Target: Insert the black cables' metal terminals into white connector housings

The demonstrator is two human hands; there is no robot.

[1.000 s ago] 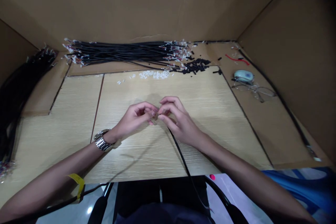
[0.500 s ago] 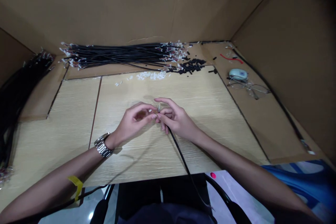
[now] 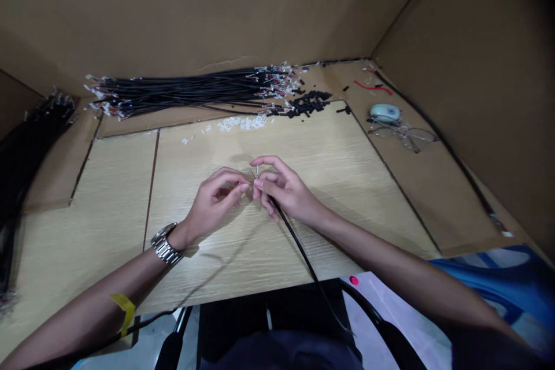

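We pinch the black cable [image 3: 299, 243] end in our right hand [image 3: 284, 191] above the tabletop [image 3: 347, 185]; left hand [image 3: 212, 202] grip pinches a tiny piece at its wire tips. Fitting step; needs fine alignment.

pale wood-grain tabletop [image 3: 347, 185], edged by brown cardboard sheets [image 3: 416, 185]. far along the back, a long bundle of black cables with white connector ends [image 3: 186, 89]; just nearer, scattered small white plastic pieces [image 3: 240, 123] and a heap of short black tube pieces [image 3: 306, 105]. far right, wire-framed spectacles [image 3: 403, 136] beside a small pale oval device [image 3: 385, 112]. far left, another black cable bundle [image 3: 21, 150].
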